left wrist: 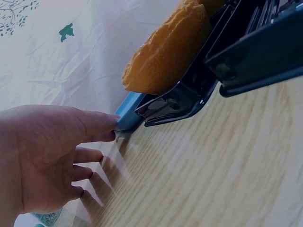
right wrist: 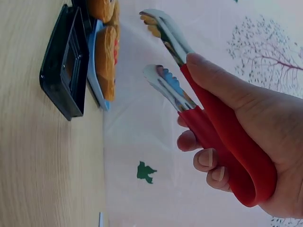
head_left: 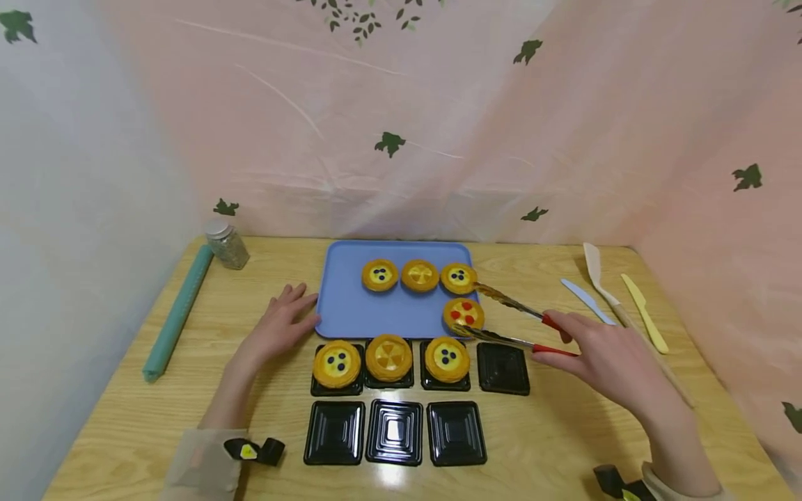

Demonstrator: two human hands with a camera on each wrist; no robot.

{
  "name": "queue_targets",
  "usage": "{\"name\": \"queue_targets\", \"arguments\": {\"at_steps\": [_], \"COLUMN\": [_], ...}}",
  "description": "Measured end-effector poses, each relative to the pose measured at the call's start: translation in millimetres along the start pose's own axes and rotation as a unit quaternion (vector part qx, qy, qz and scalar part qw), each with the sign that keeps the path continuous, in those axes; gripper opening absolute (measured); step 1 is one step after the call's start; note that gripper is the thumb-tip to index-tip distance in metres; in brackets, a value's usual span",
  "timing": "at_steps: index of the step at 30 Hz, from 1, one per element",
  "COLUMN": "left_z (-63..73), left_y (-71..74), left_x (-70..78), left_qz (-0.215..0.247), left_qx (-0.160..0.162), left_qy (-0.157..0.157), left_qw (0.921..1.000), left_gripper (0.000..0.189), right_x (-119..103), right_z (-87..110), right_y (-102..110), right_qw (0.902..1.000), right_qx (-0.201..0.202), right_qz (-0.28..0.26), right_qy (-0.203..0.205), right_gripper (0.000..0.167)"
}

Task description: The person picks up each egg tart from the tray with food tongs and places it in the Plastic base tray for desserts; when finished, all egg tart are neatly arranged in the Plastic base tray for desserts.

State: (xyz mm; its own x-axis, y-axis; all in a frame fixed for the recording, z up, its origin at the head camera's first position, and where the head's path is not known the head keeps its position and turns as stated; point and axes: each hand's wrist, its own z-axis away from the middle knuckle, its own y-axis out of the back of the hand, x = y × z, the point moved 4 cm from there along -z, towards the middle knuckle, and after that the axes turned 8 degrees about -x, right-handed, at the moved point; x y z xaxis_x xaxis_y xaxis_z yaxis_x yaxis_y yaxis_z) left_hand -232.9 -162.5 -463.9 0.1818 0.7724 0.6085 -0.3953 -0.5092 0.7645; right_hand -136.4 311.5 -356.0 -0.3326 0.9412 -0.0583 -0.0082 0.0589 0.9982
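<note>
My right hand (head_left: 610, 358) grips red-handled metal tongs (right wrist: 227, 137), their tips spread apart with nothing between them. In the head view the tips overlap the right end of a blue tray (head_left: 351, 306), around a tart with red topping (head_left: 464, 315). Three more tarts lie along the tray's middle, one a blueberry tart (head_left: 458, 277) by the upper tip. My left hand (head_left: 283, 325) lies beside the tray's left edge, fingers extended, thumb at the rim. Black square trays stand in front; three hold tarts, such as a blueberry tart (head_left: 337, 364).
Bare black trays (head_left: 504, 369) stand at the row's right end and in a front row. A green roll (head_left: 178, 313) and a glass jar (head_left: 227, 243) are at left. At right lie a spatula (head_left: 593, 264), a blue knife (head_left: 587, 300) and a yellow knife (head_left: 645, 313).
</note>
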Motion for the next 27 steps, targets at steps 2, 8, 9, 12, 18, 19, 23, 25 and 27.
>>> {"name": "queue_targets", "arguments": {"at_steps": [2,8,9,12,18,19,23,25,27], "left_z": [0.8,2.1,2.1,1.7,1.0,1.3,1.9,2.0,1.8], "left_y": [2.0,2.6,2.5,2.0,0.6,0.8,1.7,2.1,2.3], "left_x": [-0.1,-0.9,-0.7,-0.6,-2.6,-2.0,-0.4,0.0,-0.6], "left_qz": [-0.001,-0.001,-0.002,-0.002,-0.001,-0.002,-0.004,-0.005,-0.006], "left_qx": [0.000,0.002,0.003,0.003,0.002,0.002,0.004,0.005,0.005], "left_qy": [0.000,-0.003,-0.005,-0.008,-0.005,-0.005,-0.004,-0.005,-0.003], "left_qw": [1.0000,1.0000,1.0000,1.0000,1.0000,1.0000,1.0000,1.0000,1.0000], "left_gripper": [0.057,0.057,0.057,0.057,0.056,0.057,0.056,0.056,0.056], "right_x": [3.6,9.1,9.3,9.0,8.5,8.8,9.9,9.8,9.5], "right_z": [-3.8,-14.6,-15.9,-18.5,-20.2,-20.0,-20.0,-20.5,-21.4], "right_y": [0.0,-0.5,-0.6,-2.0,-9.3,-10.4,-13.3,-14.0,-14.4], "right_qw": [0.9999,0.9992,0.9991,0.9992,0.9992,0.9992,0.9991,0.9990,0.9989], "right_qx": [-0.014,-0.038,-0.040,-0.039,-0.021,-0.019,-0.015,-0.013,-0.014], "right_qz": [-0.005,-0.010,-0.010,-0.003,0.012,0.010,0.004,0.002,0.002], "right_qy": [-0.006,-0.001,0.000,0.008,0.032,0.034,0.039,0.042,0.044], "right_gripper": [0.061,0.056,0.056,0.053,0.042,0.042,0.042,0.042,0.041]}}
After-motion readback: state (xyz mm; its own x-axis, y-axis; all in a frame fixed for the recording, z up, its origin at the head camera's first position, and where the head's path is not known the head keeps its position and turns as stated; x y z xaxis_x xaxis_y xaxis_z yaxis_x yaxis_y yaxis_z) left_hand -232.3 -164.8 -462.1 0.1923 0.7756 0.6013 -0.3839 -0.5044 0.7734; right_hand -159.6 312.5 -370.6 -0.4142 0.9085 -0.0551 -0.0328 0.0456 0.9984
